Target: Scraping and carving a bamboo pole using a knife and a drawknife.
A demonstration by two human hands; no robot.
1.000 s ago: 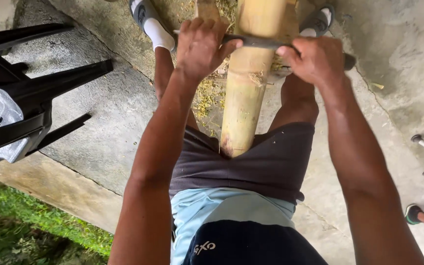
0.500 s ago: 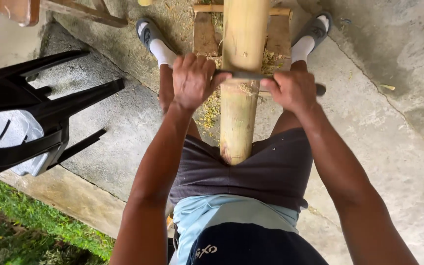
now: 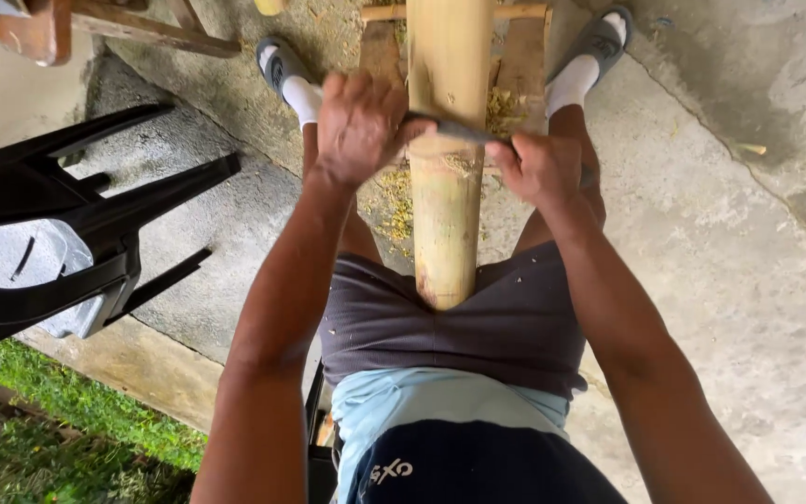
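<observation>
A thick pale bamboo pole (image 3: 447, 187) runs from my lap away over a low wooden stand (image 3: 515, 56). Across it lies a dark metal blade (image 3: 454, 131), a two-handled scraping knife. My left hand (image 3: 361, 121) is closed on the blade's left end and my right hand (image 3: 538, 168) grips its right end. The blade rests on the pole's top about halfway along the visible length. Yellow-green shavings (image 3: 394, 210) lie on the floor beneath. My feet in grey sandals (image 3: 277, 61) and white socks stand either side of the stand.
A black plastic chair (image 3: 58, 233) lies tipped at my left. Rough concrete floor (image 3: 729, 261) spreads to the right. Grass (image 3: 58, 439) borders the slab at bottom left. Brown wooden pieces (image 3: 39, 28) sit at the top left.
Both hands have pulled the blade along the pole toward my body, and the view has tilted so that more of the stand and my feet show.
</observation>
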